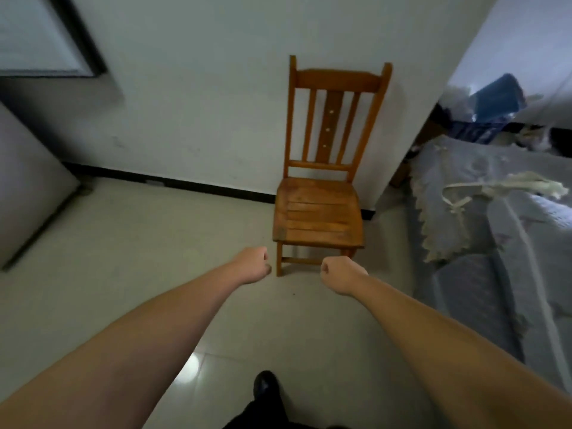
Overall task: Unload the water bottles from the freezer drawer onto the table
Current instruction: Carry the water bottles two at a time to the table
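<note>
Dim room, glare on floor point(192, 366), blurred, warped edges

Left edge: I see a grey cabinet point(28, 187) cut off.
Right: bed point(495, 243) runs out of view, clutter behind blurred.
Bottom: my shoe point(264, 383) partly hidden.

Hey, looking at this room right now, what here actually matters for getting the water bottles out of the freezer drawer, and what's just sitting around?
For the job:
- left hand, fist closed, holding nothing
- right hand, fist closed, holding nothing
- no bottles, drawer or table in view

Just lying about:
- brown slatted wooden chair against the wall
- blue-grey lace-edged cover on the right
- white cloth strap on that cover
- grey cabinet side, far left
</note>
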